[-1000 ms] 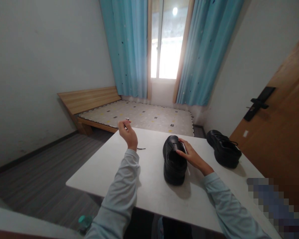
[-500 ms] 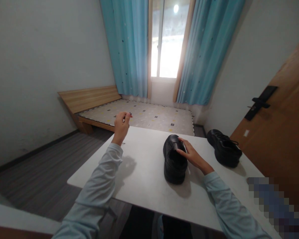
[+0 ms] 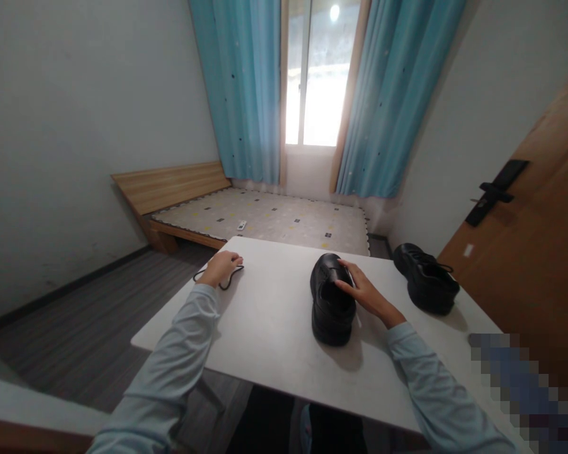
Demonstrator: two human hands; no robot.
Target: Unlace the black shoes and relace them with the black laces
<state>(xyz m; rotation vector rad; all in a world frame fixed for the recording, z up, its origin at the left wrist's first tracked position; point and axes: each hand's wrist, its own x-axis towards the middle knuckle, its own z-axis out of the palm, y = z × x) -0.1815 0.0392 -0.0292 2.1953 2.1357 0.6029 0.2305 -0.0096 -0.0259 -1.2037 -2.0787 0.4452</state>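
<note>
A black lace-up style shoe (image 3: 332,315) stands on the white table with its toe pointing away from me. My right hand (image 3: 362,291) grips its right side, thumb at the opening and fingers along the upper. Near the table's far left corner, my left hand (image 3: 221,267) is low over the tabletop, fingers curled down onto a thin black shoelace (image 3: 226,287). Loops of the lace stick out on both sides of that hand; its middle is hidden beneath.
Another black shoe (image 3: 428,282), with its lace in place, stands at the right of the white table (image 3: 274,340). Beyond are a bed (image 3: 284,217) with a small white remote-like object (image 3: 241,225), and a wooden door (image 3: 539,221). A blurred patch covers the lower right.
My left hand has come down and slightly left, from raised above the table's far edge to the shoelace. The remote-like object has come into view. My right hand and the shoe stay put.
</note>
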